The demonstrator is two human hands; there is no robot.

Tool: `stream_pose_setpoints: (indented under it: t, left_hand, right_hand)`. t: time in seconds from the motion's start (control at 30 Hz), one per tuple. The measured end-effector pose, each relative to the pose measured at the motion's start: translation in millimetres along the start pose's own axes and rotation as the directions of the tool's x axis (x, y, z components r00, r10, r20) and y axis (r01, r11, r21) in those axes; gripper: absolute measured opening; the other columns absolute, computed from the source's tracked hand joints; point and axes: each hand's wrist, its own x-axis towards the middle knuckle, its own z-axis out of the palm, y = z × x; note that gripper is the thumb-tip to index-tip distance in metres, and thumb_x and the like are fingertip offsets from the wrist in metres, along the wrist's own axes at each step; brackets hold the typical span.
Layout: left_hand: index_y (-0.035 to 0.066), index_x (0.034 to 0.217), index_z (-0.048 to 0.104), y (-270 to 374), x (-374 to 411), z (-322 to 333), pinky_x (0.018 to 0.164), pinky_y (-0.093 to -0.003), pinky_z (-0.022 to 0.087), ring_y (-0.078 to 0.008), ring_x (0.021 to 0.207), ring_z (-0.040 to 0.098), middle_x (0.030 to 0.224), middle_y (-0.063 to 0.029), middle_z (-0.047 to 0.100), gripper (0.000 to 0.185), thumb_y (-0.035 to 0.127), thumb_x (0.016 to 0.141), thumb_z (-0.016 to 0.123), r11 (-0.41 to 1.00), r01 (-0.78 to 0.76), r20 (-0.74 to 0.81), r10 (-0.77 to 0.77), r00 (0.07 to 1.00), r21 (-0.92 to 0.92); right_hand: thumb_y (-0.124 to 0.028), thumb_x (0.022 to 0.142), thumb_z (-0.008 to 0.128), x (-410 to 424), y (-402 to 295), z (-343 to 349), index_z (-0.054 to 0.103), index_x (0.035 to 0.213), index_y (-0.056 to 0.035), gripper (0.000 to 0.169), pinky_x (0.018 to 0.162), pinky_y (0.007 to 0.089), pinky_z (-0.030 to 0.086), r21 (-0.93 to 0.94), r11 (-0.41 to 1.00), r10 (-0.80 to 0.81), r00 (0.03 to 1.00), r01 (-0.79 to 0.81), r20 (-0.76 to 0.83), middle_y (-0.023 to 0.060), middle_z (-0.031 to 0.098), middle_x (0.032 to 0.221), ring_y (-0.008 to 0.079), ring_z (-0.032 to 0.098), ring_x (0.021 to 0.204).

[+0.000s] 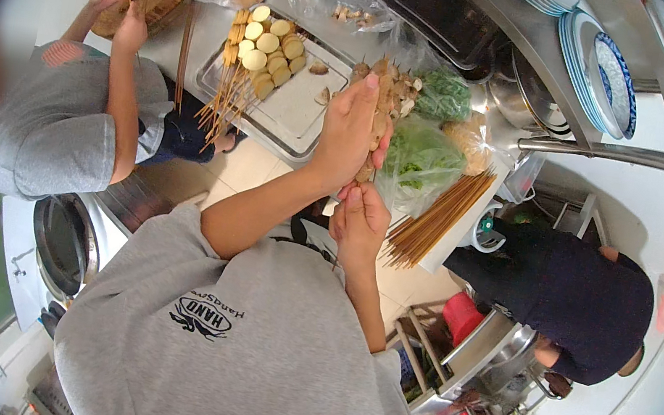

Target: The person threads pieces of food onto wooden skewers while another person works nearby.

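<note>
My left hand [347, 133] is wrapped along a skewer of brown mushroom pieces [378, 126], its fingers curled around the far side. Just below it, my right hand [362, 221] pinches the lower end of that skewer, and a bit of thin stick shows under the fist. Beyond my left hand lie more mushroom skewers [409, 91], partly hidden by it. To the left, a metal tray [288, 112] holds skewers of round pale slices [266, 42], perhaps potato, their sticks jutting over the near edge. A few loose mushroom pieces [322, 96] rest on the tray.
Bare bamboo skewers [442, 216] lie bundled at the counter's right end, beside bagged lettuce [421, 163] and bagged dark greens [443, 92]. Stacked bowls [604, 80] stand on a steel shelf. One person [66, 106] works at left; another [561, 297] bends at the sink, right.
</note>
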Motion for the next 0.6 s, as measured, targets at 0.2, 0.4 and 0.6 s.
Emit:
stream_pose_setpoints:
  t: [0.2, 0.4, 0.6]
  left_hand:
    - [0.007, 0.09, 0.049, 0, 19, -15, 0.038, -0.0237, 0.038, -0.0097, 0.04, 0.044, 0.056, -0.0037, 0.051, 0.043, 0.042, 0.108, 0.032, 0.997, 0.074, -0.019, -0.073, 0.997, 0.032]
    - [0.007, 0.087, 0.049, -5, 41, -29, 0.042, -0.0263, 0.044, -0.0123, 0.042, 0.051, 0.059, -0.0055, 0.055, 0.045, 0.045, 0.107, 0.033, 0.992, 0.128, 0.038, -0.128, 0.991, -0.014]
    - [0.0, 0.118, 0.054, -36, 75, -50, 0.078, -0.0349, 0.056, -0.0218, 0.085, 0.067, 0.099, -0.0161, 0.066, 0.058, 0.053, 0.105, 0.034, 0.957, 0.283, 0.111, -0.276, 0.955, -0.059]
  right_hand:
    - [-0.025, 0.107, 0.045, 19, 1, 17, 0.051, 0.09, -0.0049, 0.028, 0.039, 0.0225, 0.024, 0.02, 0.998, 0.057, 0.995, -0.056, -0.078, -0.0044, 0.035, 0.051, 0.0043, 0.028, 0.04]
    - [-0.031, 0.106, 0.047, 32, 7, 15, 0.055, 0.088, -0.0039, 0.033, 0.038, 0.0235, 0.028, -0.147, 0.986, 0.053, 0.987, -0.075, -0.149, -0.0013, 0.044, 0.054, 0.0054, 0.035, 0.042]
    - [-0.03, 0.106, 0.047, 45, -17, 3, 0.061, 0.095, -0.0024, 0.033, 0.039, 0.023, 0.034, -0.447, 0.888, -0.018, 0.965, -0.105, -0.263, 0.0014, 0.051, 0.054, 0.0072, 0.042, 0.042]
